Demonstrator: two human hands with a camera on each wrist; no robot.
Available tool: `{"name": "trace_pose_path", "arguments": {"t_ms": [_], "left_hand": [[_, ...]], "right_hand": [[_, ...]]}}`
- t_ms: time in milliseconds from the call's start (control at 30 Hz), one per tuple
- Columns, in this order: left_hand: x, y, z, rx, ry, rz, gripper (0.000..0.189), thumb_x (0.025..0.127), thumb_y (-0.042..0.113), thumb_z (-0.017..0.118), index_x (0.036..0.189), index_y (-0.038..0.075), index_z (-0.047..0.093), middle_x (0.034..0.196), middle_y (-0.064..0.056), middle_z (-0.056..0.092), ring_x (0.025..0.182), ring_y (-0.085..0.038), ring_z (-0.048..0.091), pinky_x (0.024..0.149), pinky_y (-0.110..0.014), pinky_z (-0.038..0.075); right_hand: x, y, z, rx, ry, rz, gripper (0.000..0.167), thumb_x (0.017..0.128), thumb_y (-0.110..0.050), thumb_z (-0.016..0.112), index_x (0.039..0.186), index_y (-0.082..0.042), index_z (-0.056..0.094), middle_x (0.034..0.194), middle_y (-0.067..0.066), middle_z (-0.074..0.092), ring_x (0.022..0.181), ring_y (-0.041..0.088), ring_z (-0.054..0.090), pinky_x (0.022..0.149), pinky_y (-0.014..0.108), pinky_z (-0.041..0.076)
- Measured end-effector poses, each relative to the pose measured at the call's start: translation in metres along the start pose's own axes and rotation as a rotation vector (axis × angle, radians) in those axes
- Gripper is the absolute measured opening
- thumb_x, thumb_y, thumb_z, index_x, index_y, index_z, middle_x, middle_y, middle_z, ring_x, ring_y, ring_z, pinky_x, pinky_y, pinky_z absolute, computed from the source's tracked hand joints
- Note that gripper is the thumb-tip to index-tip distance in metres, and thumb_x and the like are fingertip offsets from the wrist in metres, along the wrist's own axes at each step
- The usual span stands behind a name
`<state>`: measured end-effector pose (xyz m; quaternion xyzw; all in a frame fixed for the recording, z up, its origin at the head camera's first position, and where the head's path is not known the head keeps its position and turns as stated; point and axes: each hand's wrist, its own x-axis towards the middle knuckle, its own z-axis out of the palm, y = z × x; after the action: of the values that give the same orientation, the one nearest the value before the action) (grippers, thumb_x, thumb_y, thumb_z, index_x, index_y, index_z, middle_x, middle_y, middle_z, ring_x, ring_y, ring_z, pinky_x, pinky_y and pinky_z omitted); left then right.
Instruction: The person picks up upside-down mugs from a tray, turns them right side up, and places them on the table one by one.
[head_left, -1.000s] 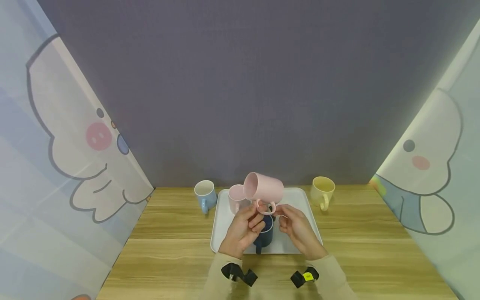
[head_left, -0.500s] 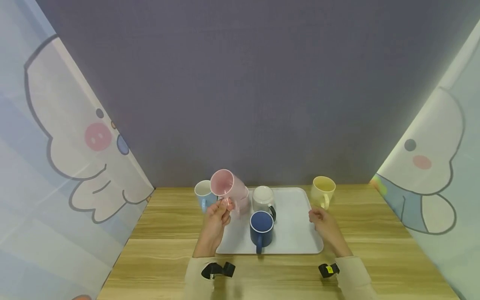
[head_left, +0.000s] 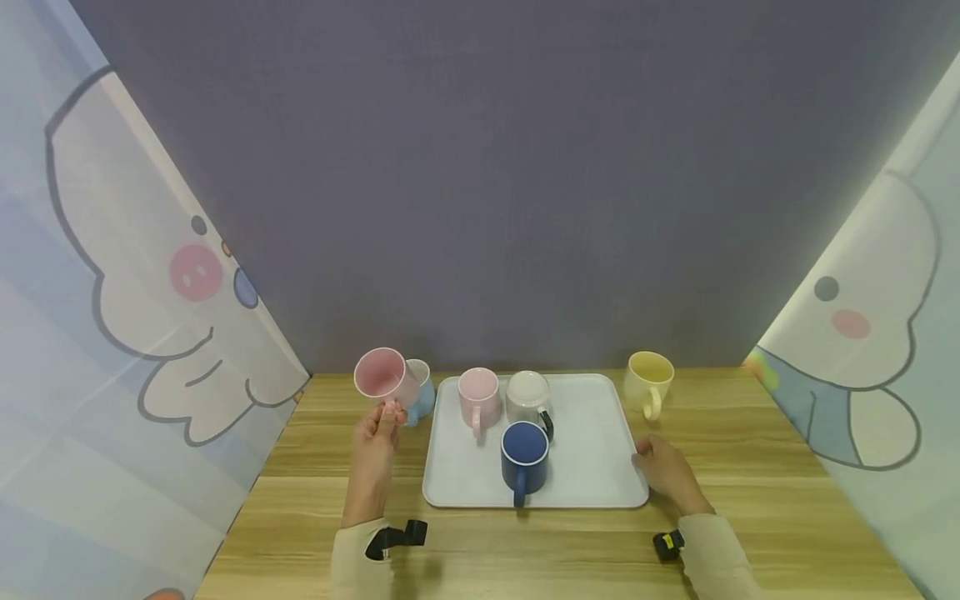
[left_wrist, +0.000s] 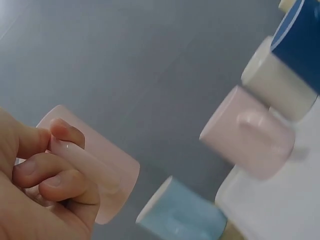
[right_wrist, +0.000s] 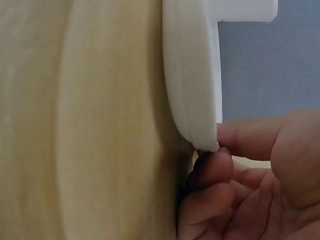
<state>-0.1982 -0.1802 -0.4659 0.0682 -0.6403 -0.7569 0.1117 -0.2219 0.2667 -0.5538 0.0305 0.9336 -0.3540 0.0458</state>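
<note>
My left hand (head_left: 371, 458) grips a pink mug (head_left: 386, 379) by its handle, left of the white tray (head_left: 596, 467). The mug is tilted in the air, its mouth towards me, and it partly covers a light blue mug (head_left: 424, 398). In the left wrist view, curled fingers (left_wrist: 65, 185) wrap the handle. At the tray's right edge is my right hand (head_left: 667, 472). The right wrist view shows its thumb (right_wrist: 250, 137) against the tray rim (right_wrist: 192, 85) and curled fingers below, pinching the corner.
On the tray stand another pink mug (head_left: 480, 393), a white mug (head_left: 527, 396) with a black handle, and a dark blue mug (head_left: 524, 454). A yellow mug (head_left: 648, 383) stands on the wooden table (head_left: 555, 550) right of the tray. A grey wall (head_left: 525, 208) rises behind.
My left hand has carried the pink mug leftwards from above the tray to beyond its left side. My right hand has left that mug and moved right to the tray's edge.
</note>
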Motion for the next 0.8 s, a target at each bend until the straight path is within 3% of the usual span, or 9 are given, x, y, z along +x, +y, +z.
{"name": "trace_pose_path", "arguments": {"t_ms": [100, 200, 333, 567, 800], "left_hand": [[0.002, -0.003, -0.010, 0.017, 0.057, 0.001, 0.026, 0.110, 0.025, 0.045, 0.096, 0.009, 0.060, 0.087, 0.011, 0.058, 0.094, -0.002, 0.056, 0.084, -0.014, 0.045], [0.005, -0.007, -0.018, 0.045, 0.105, 0.002, 0.028, 0.109, 0.025, 0.046, 0.099, 0.004, 0.061, 0.081, 0.012, 0.058, 0.081, -0.004, 0.050, 0.071, -0.016, 0.040], [0.007, -0.014, -0.025, 0.090, 0.153, -0.012, 0.029, 0.109, 0.026, 0.047, 0.100, 0.002, 0.061, 0.080, 0.012, 0.058, 0.077, -0.004, 0.048, 0.064, -0.017, 0.036], [0.010, -0.030, -0.034, 0.084, 0.190, -0.014, 0.026, 0.109, 0.017, 0.046, 0.094, 0.003, 0.063, 0.091, 0.007, 0.062, 0.090, -0.001, 0.054, 0.080, -0.012, 0.046], [0.014, -0.046, -0.039, 0.142, 0.213, -0.019, 0.026, 0.108, 0.015, 0.048, 0.095, -0.003, 0.062, 0.088, 0.006, 0.064, 0.086, 0.001, 0.055, 0.079, -0.011, 0.046]], "right_hand": [[0.001, 0.002, 0.000, -0.015, -0.006, -0.017, 0.027, 0.097, -0.012, 0.057, 0.113, 0.008, 0.059, 0.102, 0.024, 0.067, 0.091, 0.034, 0.064, 0.080, 0.052, 0.053], [0.001, 0.003, 0.000, -0.025, -0.010, -0.025, 0.025, 0.096, -0.013, 0.057, 0.112, 0.007, 0.059, 0.098, 0.021, 0.067, 0.088, 0.031, 0.064, 0.077, 0.049, 0.053], [0.001, 0.005, 0.000, -0.027, -0.010, -0.022, 0.025, 0.096, -0.013, 0.057, 0.111, 0.006, 0.059, 0.096, 0.019, 0.067, 0.086, 0.029, 0.063, 0.075, 0.045, 0.052], [0.001, 0.004, 0.001, -0.021, -0.009, -0.030, 0.025, 0.096, -0.012, 0.056, 0.112, 0.007, 0.059, 0.095, 0.018, 0.067, 0.086, 0.029, 0.063, 0.075, 0.046, 0.051], [0.000, 0.004, 0.002, -0.024, -0.018, -0.022, 0.026, 0.097, -0.012, 0.054, 0.114, 0.007, 0.058, 0.095, 0.017, 0.065, 0.085, 0.028, 0.061, 0.073, 0.043, 0.051]]}}
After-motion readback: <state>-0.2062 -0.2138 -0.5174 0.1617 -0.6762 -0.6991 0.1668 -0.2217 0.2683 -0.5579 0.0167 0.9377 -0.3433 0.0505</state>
